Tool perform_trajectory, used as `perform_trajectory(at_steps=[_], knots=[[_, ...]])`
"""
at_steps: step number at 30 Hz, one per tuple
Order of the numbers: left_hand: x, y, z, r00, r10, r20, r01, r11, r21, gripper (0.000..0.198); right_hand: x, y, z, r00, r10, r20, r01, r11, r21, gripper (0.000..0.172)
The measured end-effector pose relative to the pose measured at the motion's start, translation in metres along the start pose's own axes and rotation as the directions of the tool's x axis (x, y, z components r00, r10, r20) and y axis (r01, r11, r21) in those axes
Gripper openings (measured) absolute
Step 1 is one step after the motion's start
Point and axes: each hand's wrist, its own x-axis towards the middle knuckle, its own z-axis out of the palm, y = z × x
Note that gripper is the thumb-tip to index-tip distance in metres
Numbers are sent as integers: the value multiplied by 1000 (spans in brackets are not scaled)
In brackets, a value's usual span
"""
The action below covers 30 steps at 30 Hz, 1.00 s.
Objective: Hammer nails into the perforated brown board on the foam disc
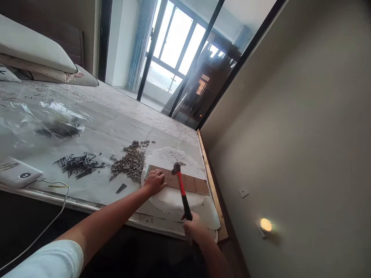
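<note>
A flat brown board (193, 184) lies across a round white foam-like slab (176, 202) near the bed's front edge. My left hand (155, 181) holds the board's left end down, fingers bent over it. The black-and-red handle of a hammer (183, 189) is in the closed grip of my right hand (195, 227), blurred by motion. The hammer's head is over the middle of the board; whether it touches cannot be seen. Small bits are scattered on the board by the head. Left of the slab is a heap of grey gravel (130, 162).
Several dark nails form a pile (79, 164), with a smaller bunch of nails (121, 188) nearby. A clear plastic bag (58, 119) lies behind them. The white power bank (20, 173) trails a cable (62, 204) over the edge. A wooden bed rail (213, 181) and wall border the right.
</note>
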Motion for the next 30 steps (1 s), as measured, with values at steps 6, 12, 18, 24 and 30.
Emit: perform_trajectory(at_steps=[6,12,18,24,30], knots=[[2,3,-2,1000,-14,18,13,1000,20,35,5,13,13,996,-52,68,28,948,316,23],[-7,1,-21,1000,-19,-15,19,999,-31,38,19,26,21,990,-141,24,106,833,543,27],[-67,-54,-61,981,-155,-119,168,980,106,37,22,44,18,996,-87,-9,85,933,351,24],[-101,-101,-80,902,-415,121,354,869,347,34,20,29,21,1000,3,14,-6,989,148,23],[-92,-103,-74,793,-529,300,398,825,402,34,12,23,17,1000,-22,14,19,988,156,19]])
